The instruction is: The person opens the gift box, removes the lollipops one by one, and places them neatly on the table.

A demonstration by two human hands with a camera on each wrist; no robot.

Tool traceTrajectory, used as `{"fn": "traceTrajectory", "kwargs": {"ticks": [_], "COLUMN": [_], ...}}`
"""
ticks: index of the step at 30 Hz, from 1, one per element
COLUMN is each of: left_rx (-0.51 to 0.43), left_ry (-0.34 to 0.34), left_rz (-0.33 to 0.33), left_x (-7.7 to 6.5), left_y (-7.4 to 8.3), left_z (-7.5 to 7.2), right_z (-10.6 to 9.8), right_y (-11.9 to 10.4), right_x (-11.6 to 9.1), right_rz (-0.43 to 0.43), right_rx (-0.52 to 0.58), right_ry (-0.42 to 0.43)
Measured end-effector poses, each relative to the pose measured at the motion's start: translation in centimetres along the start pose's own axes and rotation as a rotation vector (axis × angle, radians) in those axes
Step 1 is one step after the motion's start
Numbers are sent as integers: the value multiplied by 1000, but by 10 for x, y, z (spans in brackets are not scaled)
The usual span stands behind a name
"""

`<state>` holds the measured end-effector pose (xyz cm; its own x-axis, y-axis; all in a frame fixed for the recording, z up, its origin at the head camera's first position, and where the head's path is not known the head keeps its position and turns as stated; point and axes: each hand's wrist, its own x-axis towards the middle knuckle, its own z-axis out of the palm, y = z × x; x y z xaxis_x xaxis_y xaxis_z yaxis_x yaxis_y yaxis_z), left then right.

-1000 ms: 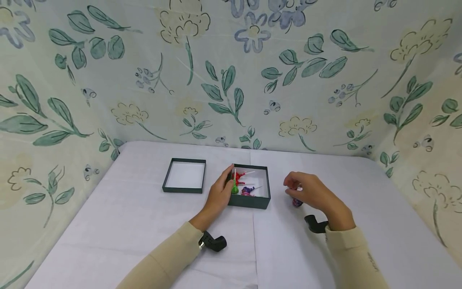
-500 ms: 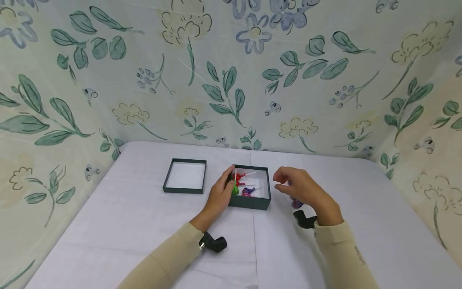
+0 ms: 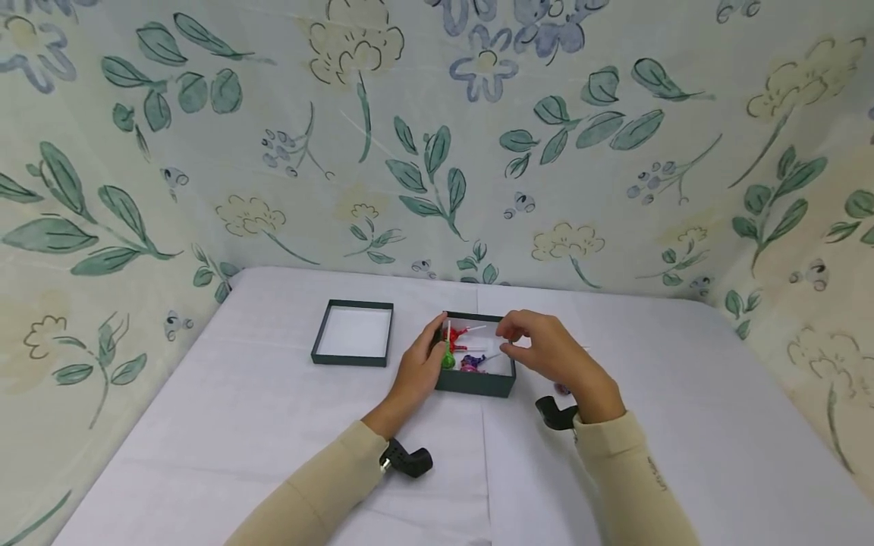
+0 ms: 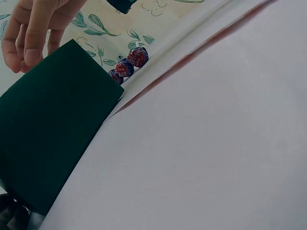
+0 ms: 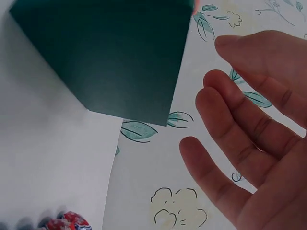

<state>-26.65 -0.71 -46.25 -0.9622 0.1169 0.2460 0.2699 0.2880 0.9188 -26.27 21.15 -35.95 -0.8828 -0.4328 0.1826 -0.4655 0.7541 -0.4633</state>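
Observation:
A dark green box (image 3: 478,384) with a white inside stands on the table, holding several lollipops. Red lollipops (image 3: 456,332), a green lollipop (image 3: 447,359) and a purple lollipop (image 3: 471,362) show in it. My left hand (image 3: 418,365) grips the box's left wall, thumb over the rim. Over the right rim hovers my right hand (image 3: 546,350), its thumb and fingers apart and nothing between them; the right wrist view shows the spread fingers (image 5: 216,120) beside the box. Several red-and-blue wrapped lollipops (image 4: 138,56) lie right of the box, mostly hidden behind the right hand in the head view.
A shallow dark green lid (image 3: 354,331) with a white inside lies left of the box. White cloth covers the table (image 3: 273,455), with a crease running front to back. Flowered fabric (image 3: 437,91) hangs behind and at both sides. Each wrist wears a black camera mount (image 3: 407,459).
My right hand has moved left from the loose lollipops to the box's right rim. The left hand keeps its grip on the box, which stays in place.

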Motion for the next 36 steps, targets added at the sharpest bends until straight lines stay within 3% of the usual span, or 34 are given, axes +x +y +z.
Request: {"fn": "traceTrajectory", "kwargs": {"ticks": [21,36], "left_rx": [5,19], "left_ry": [-1,4], "left_rz": [-12,1], "left_x": [-1,-1], "left_y": [2,1], "left_z": [0,1], "right_z": [31,42], "right_y": [-6,-2], "right_x": [17,21], "right_rz": [-31,-100], "right_rx": [55,-32], "right_ry": [-90,-91]}}
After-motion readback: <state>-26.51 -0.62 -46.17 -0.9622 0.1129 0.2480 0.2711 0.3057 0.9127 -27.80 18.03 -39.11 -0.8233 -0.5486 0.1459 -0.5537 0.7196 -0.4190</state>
